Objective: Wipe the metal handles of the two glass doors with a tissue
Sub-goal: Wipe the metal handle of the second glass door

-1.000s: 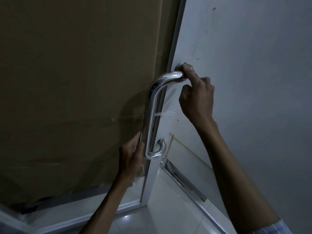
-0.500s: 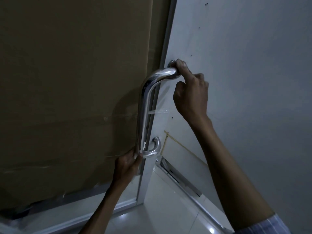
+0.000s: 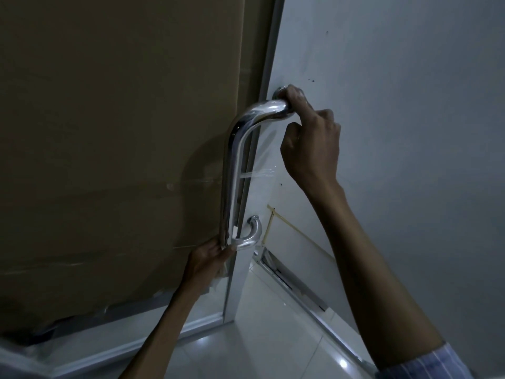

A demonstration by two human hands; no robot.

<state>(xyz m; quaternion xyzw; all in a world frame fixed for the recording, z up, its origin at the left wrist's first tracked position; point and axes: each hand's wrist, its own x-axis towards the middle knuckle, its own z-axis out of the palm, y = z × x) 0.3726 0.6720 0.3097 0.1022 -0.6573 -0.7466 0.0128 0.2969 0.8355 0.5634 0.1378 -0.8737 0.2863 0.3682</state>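
A shiny curved metal handle (image 3: 232, 170) runs down the edge of a glass door (image 3: 276, 187) in the head view. My right hand (image 3: 310, 138) grips the handle's top end where it meets the door, and a bit of pale tissue (image 3: 302, 94) shows by the knuckles. My left hand (image 3: 210, 258) holds the handle's lower bend, fingers curled round the bar from the left. A tissue in the left hand cannot be made out. A second, smaller metal end (image 3: 252, 228) curves just right of the lower bend.
Brown cardboard (image 3: 109, 132) covers the panel left of the handle. A grey wall (image 3: 396, 105) fills the right. A metal floor track (image 3: 292, 283) runs along the pale tiled floor (image 3: 259, 337) below. Clear tape (image 3: 257, 173) crosses the door edge.
My left hand has slid down the bar from mid-height to the lower bend. My right hand has stayed on the top end.
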